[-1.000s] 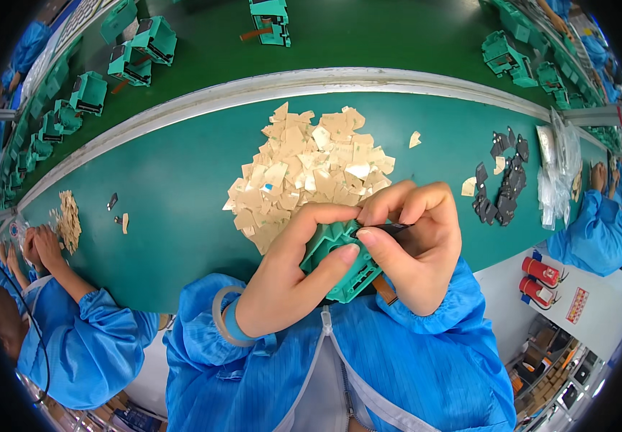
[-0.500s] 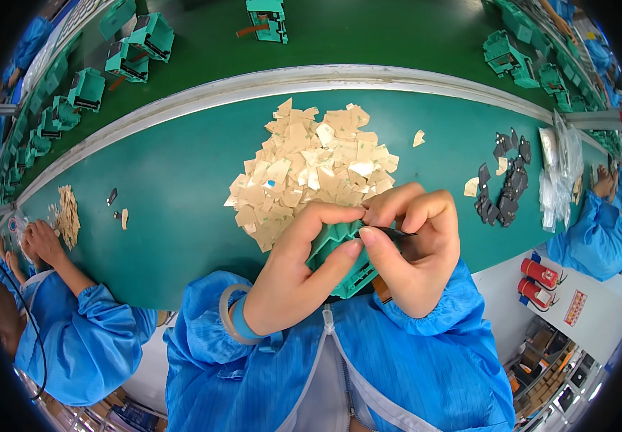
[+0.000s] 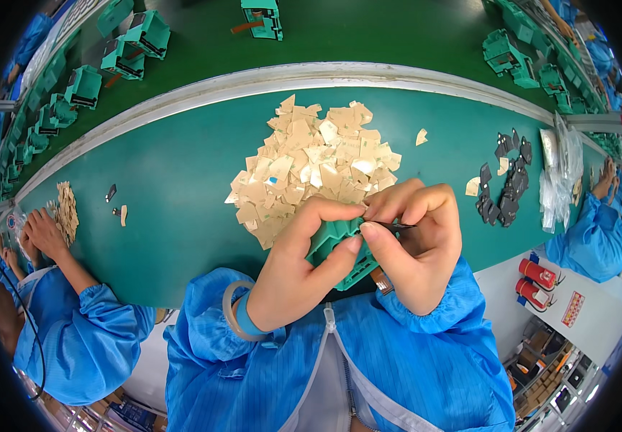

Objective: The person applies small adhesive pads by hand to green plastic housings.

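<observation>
Close in front of my chest I hold a green plastic housing (image 3: 328, 236) in my left hand (image 3: 298, 270). The fingers and thumb are closed round it, hiding much of its body. My right hand (image 3: 424, 241) pinches a thin black part (image 3: 397, 226) between thumb and fingers at the housing's upper right edge. How far the black part touches the housing is hidden by the fingertips. A brown flat strip (image 3: 380, 279) hangs out beside the housing, under my right hand.
Beyond my hands lies a heap of beige paper pieces (image 3: 318, 155). Several black parts (image 3: 512, 183) lie to the right near clear plastic bags (image 3: 559, 180). Past a pale rail (image 3: 325, 72), green housings (image 3: 147, 34) stand on a green belt. A co-worker's hand (image 3: 46, 234) is at left.
Both hands keep their grip and have risen slightly with the housing. The black part now lies flatter between my right fingers. On the far belt, the housings have shifted slightly left.
</observation>
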The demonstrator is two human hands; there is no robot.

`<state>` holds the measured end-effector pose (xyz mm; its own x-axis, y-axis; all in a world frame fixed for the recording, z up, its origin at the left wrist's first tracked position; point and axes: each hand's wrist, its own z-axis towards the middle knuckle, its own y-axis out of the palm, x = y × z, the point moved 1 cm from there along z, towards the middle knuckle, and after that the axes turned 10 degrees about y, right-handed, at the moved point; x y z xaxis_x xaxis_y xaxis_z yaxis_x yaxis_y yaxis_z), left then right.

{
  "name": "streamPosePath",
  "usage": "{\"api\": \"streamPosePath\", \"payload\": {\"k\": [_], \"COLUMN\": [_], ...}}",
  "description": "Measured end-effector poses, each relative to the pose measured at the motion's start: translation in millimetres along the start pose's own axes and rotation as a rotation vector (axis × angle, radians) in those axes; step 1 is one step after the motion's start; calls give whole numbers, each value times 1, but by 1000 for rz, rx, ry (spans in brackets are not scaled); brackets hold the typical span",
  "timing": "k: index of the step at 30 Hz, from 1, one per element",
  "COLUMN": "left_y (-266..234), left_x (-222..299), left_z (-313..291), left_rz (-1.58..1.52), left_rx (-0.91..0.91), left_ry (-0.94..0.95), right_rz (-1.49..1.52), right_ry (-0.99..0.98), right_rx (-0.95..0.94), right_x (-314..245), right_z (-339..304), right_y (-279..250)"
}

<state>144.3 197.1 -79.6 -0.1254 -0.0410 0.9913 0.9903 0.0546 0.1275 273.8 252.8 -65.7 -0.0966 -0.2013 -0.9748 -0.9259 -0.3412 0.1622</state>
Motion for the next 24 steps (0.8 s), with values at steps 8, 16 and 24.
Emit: {"api": "streamPosePath", "payload": {"k": [8,16,24], "left_y": [2,-1,-16], "left_x": [-5,-14,-21], "left_z": [-1,-1,-4], "left_rz": [-154,-9,243], "left_rx": [43,80,119], "left_ry": [-40,134,510], "right_rz": [20,23,-494], "right_ry": [89,51,-547], "right_rx": [-11,-34,73], "right_x": [-1,1,-3], "right_z": [1,-3,-11], "right_y": [-4,-3,10]}}
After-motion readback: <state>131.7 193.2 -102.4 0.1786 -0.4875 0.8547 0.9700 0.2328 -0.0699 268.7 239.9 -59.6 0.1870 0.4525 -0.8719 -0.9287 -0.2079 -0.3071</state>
